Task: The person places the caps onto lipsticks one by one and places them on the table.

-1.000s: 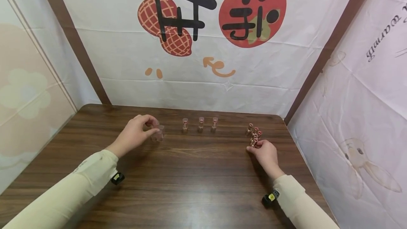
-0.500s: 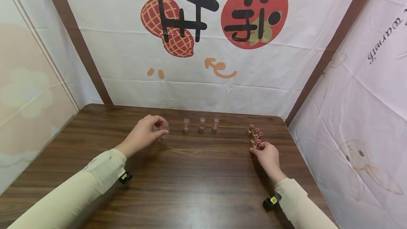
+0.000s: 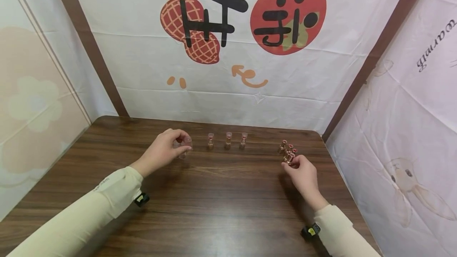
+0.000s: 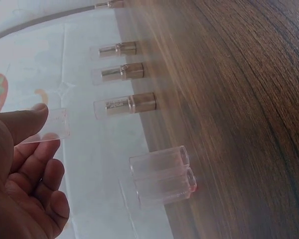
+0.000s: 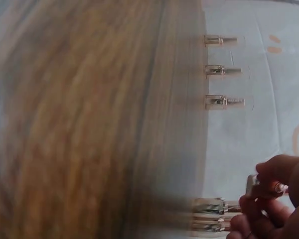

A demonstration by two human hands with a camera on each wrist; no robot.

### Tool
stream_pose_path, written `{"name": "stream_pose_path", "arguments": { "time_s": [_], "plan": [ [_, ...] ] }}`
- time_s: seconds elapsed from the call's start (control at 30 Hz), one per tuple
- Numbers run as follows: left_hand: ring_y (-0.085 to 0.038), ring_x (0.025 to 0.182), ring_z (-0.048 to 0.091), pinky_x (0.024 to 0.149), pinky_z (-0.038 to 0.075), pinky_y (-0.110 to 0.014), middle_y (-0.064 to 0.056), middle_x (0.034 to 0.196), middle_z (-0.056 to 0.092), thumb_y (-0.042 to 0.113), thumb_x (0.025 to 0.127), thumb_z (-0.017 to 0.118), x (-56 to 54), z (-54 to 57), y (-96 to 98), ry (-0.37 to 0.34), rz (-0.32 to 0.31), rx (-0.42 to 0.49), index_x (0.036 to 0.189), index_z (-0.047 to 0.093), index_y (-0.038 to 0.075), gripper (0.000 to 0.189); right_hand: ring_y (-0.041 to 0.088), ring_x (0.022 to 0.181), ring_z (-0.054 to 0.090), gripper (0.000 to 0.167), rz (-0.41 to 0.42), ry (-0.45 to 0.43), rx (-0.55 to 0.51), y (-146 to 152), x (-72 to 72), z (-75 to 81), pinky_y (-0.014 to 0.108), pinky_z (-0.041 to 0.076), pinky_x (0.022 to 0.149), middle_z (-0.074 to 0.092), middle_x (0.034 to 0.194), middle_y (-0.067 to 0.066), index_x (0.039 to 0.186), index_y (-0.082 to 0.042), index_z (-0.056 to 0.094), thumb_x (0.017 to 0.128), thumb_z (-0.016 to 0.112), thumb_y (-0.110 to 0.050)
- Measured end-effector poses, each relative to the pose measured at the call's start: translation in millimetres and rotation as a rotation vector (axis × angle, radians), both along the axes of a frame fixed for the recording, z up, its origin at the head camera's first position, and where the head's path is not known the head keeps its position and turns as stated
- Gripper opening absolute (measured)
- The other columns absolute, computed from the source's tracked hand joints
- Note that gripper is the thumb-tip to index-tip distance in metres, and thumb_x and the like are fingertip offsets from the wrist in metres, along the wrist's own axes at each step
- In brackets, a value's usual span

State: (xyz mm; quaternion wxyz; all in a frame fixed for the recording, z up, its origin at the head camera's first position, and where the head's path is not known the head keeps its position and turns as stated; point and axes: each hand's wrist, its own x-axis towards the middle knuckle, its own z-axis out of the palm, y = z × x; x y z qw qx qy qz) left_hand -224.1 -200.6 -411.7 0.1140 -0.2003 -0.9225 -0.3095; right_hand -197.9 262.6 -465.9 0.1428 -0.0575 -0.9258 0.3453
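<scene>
In the head view, three capped lipsticks stand upright in a row at the far middle of the surface. The left hand is left of them; the right hand is to the right, beside a cluster of uncapped lipsticks.

In the left wrist view, the left grip is nearly closed, thumb and finger pinching a clear cap. Two other clear caps stand touching on the surface.

In the right wrist view, the right grip pinches one lipstick, partly hidden by fingers, its base above the surface.
</scene>
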Motion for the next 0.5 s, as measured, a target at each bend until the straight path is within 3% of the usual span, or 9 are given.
{"name": "stream_pose_path", "arguments": {
  "time_s": [0.2, 0.5],
  "plan": [
    [-0.018, 0.095, 0.057, 0.081, 0.048, -0.040, 0.004, 0.100, 0.064, 0.028, 0.092, 0.080, 1.4, 3.0, 1.6, 0.002, -0.011, 0.008, 0.106, 0.069, 0.024, 0.018, 0.017, 0.083, 0.063, 0.033, 0.155, 0.078, -0.115, -18, 2.1, 9.8, 0.027, 0.051, 0.073, 0.069, 0.092, 0.003, 0.096, -0.011, 0.064, 0.085, 0.086, -0.032],
    [-0.017, 0.094, 0.056, 0.083, 0.050, -0.038, 0.003, 0.105, 0.062, 0.032, 0.093, 0.078, 2.3, 14.8, 13.6, -0.041, -0.044, 0.008, 0.108, 0.069, 0.025, 0.019, 0.015, 0.079, 0.061, 0.032, 0.368, 0.061, -0.235, -51, -8.6, 5.8, 0.026, 0.051, 0.069, 0.066, 0.087, 0.000, 0.094, -0.013, 0.067, 0.081, 0.089, -0.033]
  ]
}}
